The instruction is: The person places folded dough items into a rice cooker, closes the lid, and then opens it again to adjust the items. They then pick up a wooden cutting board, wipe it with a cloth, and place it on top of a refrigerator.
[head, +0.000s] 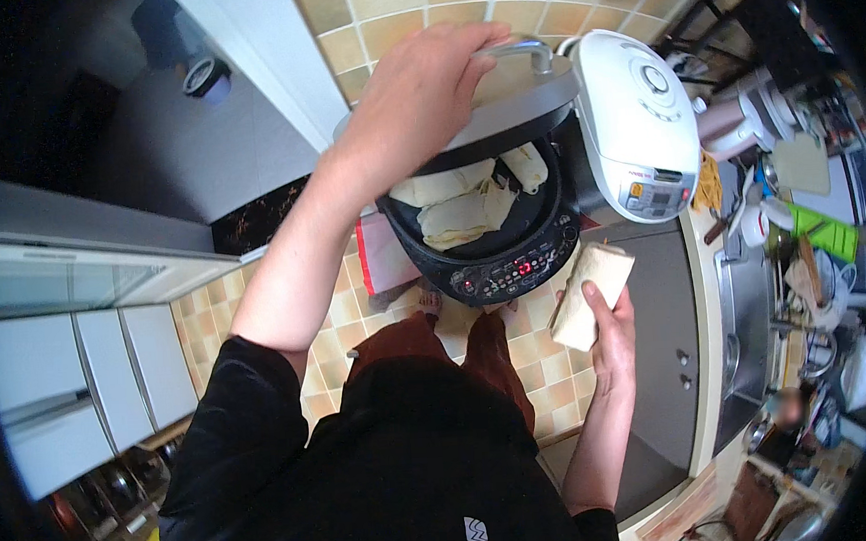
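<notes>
My left hand [423,87] grips the metal handle [539,55] of a round grey lid [524,108]. The lid is raised and tilted over a black electric pan [485,275] whose control panel shows a lit red display. In the pan lie pale rolled flatbreads: one [443,184] near the lid, one with a torn, ragged end [467,213] in front, and one [525,168] at the right. The lid hides the pan's far part. My right hand [614,327] holds another rolled flatbread [599,284] in the air, right of the pan and apart from it.
A white rice cooker [638,127] stands close to the pan's right. Farther right, a counter holds a metal sink [741,328], a green rack [827,231] and crowded kitchenware. A grey cabinet door [654,288] lies below the counter. White drawers [34,365] are at the left.
</notes>
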`<state>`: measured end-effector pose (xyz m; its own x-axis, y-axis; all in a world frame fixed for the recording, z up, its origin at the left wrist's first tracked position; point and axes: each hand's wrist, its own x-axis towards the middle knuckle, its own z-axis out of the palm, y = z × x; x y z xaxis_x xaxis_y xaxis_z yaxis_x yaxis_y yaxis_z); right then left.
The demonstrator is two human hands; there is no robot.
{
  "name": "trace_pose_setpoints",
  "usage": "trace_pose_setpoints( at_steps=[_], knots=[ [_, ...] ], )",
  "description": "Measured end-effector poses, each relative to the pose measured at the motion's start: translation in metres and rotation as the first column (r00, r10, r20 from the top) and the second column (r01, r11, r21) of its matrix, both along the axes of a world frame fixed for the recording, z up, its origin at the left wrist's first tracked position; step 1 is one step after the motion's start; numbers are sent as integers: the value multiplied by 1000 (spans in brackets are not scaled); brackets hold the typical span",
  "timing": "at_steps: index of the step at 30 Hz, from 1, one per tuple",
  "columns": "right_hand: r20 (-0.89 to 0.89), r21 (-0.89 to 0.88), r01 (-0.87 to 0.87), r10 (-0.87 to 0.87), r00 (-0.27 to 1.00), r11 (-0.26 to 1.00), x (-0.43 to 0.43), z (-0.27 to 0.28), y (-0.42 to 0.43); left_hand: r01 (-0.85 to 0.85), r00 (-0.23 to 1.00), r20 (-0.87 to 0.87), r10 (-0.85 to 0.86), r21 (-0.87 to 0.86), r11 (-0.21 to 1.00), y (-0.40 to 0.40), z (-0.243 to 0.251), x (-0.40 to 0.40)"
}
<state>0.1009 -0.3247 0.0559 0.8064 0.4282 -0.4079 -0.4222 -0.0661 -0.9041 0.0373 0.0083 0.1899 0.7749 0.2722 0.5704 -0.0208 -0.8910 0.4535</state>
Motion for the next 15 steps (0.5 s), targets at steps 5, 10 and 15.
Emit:
trace_pose_setpoints(
  at_steps=[5,10,15],
  knots=[
    [125,-164,-312,333,935,936,43,41,54,7,1000,-2,-8,-113,994,22,-3,12],
    [423,-613,-530,810,406,586,83,43,104,-41,998,43,42,-13,999,18,-3,20],
    [336,-835,-482,940,-62,266,96,49,154,-45,996,76,42,29,999,18,-9,23]
  ],
)
